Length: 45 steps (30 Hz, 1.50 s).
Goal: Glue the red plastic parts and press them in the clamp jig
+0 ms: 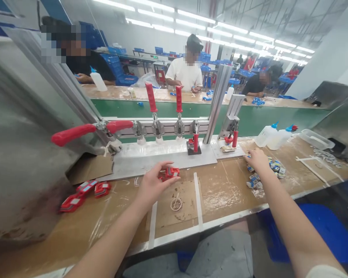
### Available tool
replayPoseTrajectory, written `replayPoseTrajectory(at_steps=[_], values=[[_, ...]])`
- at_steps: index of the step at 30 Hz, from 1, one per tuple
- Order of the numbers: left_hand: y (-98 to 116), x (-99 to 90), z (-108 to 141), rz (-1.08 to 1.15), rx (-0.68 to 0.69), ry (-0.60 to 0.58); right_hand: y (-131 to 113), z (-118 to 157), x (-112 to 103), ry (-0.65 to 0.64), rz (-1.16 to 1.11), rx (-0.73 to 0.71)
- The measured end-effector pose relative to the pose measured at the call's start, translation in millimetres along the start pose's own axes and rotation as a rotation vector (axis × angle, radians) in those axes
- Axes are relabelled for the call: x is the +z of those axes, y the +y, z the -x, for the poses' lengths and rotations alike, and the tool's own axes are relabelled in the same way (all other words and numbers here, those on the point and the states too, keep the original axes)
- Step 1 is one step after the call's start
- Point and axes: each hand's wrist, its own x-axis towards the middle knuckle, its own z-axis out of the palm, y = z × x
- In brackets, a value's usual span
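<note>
My left hand (pixel 156 180) is closed around a small red plastic part (pixel 172 172), gripped between thumb and fingers above the bench. Over the upper left edge of a pile of small white, blue and yellow pieces (pixel 253 181) is my right hand (pixel 258 159), its fingers bent together; whatever they hold, if anything, is too small to make out. Between the two hands, nearer me, a small round cup (pixel 176 204) with a thin stick stands on a stained cardboard patch. Several more red parts (pixel 87 187) lie at the left.
Beyond my hands stands a metal frame (pixel 168 127) of red-handled toggle clamps (pixel 179 99), with a smaller clamp fixture (pixel 230 139) beside it. White bottles (pixel 265 136) and a clear tray (pixel 317 139) are at the right. People sit across the green-sided line.
</note>
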Motion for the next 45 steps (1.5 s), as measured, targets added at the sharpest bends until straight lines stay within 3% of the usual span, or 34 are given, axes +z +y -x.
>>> replayPoseTrajectory(at_steps=[3, 10, 12, 14, 17, 20, 24, 27, 30, 33, 39, 45], values=[[6.2, 24.6, -24.6, 0.018, 0.008, -0.152, 21.7, -21.2, 13.5, -0.087, 0.062, -0.031], [-6.4, 100.0, -63.5, -0.019, 0.181, -0.447, 19.0, -14.8, 22.0, -0.027, -0.025, -0.2], [-8.2, 111.0, -70.3, -0.07, 0.226, -0.504, 16.9, -8.7, 24.8, 0.037, -0.132, -0.259], [-8.6, 114.3, -75.8, -0.115, 0.267, -0.557, 7.8, 0.8, 28.5, 0.099, -0.386, -0.336], [-7.3, 107.1, -81.3, -0.136, 0.286, -0.62, -24.1, 22.9, 31.4, 0.056, -0.86, -0.453], [-0.6, 88.1, -82.6, -0.131, 0.316, -0.617, -69.0, 46.4, 28.7, -0.008, -1.106, -0.535], [19.6, 47.2, -73.1, -0.197, 0.421, -0.528, -118.4, 60.3, 27.3, 0.04, -1.159, -0.644], [30.7, 10.8, -53.7, -0.248, 0.418, -0.429, -137.8, 58.3, 33.9, 0.047, -1.144, -0.694], [25.2, -20.2, -27.0, -0.327, 0.324, -0.278, -146.1, 54.6, 41.0, 0.041, -1.084, -0.714], [5.0, -39.1, -1.8, -0.457, 0.227, -0.146, -148.1, 53.2, 42.7, 0.039, -1.019, -0.731], [-34.3, -41.7, 19.1, -0.632, 0.063, -0.063, -150.9, 50.2, 41.5, 0.048, -0.942, -0.772], [-49.3, -33.4, 13.1, -0.644, 0.055, -0.034, -149.9, 59.0, 29.6, 0.122, -0.845, -0.789]])
